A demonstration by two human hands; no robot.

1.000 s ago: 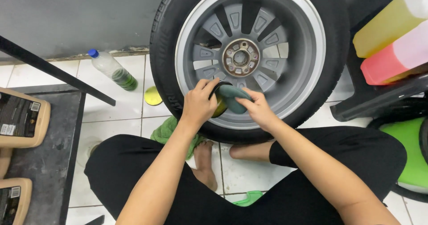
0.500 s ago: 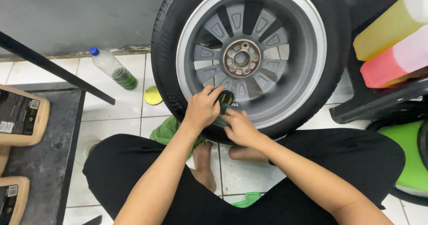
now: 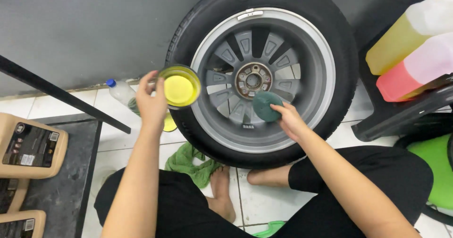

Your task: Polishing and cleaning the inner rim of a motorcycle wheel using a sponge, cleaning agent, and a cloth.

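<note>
Two hands work at the upright grey alloy wheel [image 3: 262,80]: the right hand [image 3: 290,120] presses a round dark-green pad [image 3: 266,106] against its spokes, while the left hand [image 3: 151,99] grips a small open tin of yellow paste [image 3: 179,87] just left of its tyre, within easy reach.

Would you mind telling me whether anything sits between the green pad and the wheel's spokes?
Nothing visible does: the right hand presses the round green pad directly on the grey alloy wheel, while the left hand holds the yellow wax tin off to the side.

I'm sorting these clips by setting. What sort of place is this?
Probably a car-care or detailing workspace: a car wheel leans against a grey wall on a tiled floor, jugs of yellow and pink liquid stand alongside, and the right hand presses a green pad to the rim.
</note>
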